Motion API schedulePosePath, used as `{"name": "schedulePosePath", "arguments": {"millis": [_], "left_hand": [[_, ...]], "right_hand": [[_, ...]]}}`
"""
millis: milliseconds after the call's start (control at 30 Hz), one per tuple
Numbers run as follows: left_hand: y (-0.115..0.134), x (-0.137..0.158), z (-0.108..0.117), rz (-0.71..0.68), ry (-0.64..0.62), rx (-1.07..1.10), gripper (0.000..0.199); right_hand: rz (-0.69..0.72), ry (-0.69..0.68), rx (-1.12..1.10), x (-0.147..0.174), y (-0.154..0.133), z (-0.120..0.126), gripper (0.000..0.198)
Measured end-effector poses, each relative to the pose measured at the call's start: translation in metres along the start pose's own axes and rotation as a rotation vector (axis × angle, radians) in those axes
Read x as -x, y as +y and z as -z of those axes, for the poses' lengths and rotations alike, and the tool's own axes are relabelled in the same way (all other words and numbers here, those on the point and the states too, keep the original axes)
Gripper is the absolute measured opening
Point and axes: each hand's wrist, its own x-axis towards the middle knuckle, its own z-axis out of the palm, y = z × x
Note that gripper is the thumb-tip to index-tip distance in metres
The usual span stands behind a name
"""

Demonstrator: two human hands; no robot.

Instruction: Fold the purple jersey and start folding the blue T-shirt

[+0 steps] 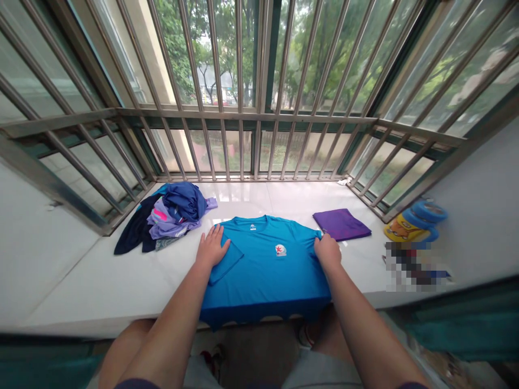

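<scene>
A bright blue T-shirt (265,270) with a small white and red badge lies spread on the white window ledge (101,286), its hem hanging over the front edge. My left hand (211,247) rests flat, fingers apart, on the shirt's left shoulder, where the sleeve is folded inward. Over at the shirt's right shoulder my right hand (327,252) pinches the fabric edge with closed fingers.
A heap of blue, navy and lilac clothes (168,216) lies at the left. A folded purple garment (341,223) sits at the right. A yellow and blue container (413,222) stands far right. Metal window bars (239,116) fence the ledge's back and sides.
</scene>
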Motion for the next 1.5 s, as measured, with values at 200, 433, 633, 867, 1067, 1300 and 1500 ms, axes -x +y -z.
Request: {"name": "schedulePosePath", "arguments": {"millis": [200, 433, 633, 867, 1067, 1300, 1500], "left_hand": [[0.0, 0.0, -0.002, -0.008, 0.013, 0.014, 0.073], [0.0, 0.001, -0.002, -0.005, 0.019, 0.013, 0.074], [0.0, 0.001, -0.002, -0.005, 0.014, 0.022, 0.075], [0.001, 0.001, 0.001, -0.001, 0.004, 0.034, 0.075], [0.0, 0.001, -0.001, -0.007, 0.021, 0.049, 0.074], [-0.001, 0.001, -0.003, -0.007, 0.024, 0.038, 0.073], [-0.001, 0.001, -0.003, -0.004, 0.028, 0.036, 0.074]], "right_hand": [[0.33, 0.175, 0.04, 0.043, -0.04, -0.001, 0.034], [1.119, 0.057, 0.272, 0.107, -0.04, -0.035, 0.031], [1.059, 0.069, 0.155, 0.094, 0.008, -0.036, 0.04], [0.773, 0.066, 0.065, 0.079, 0.046, -0.031, 0.044], [0.645, -0.052, 0.092, 0.074, 0.042, -0.023, 0.029], [0.444, 0.037, -0.007, 0.053, 0.054, -0.028, 0.035], [0.47, 0.018, -0.042, 0.05, 0.053, -0.029, 0.039]]}}
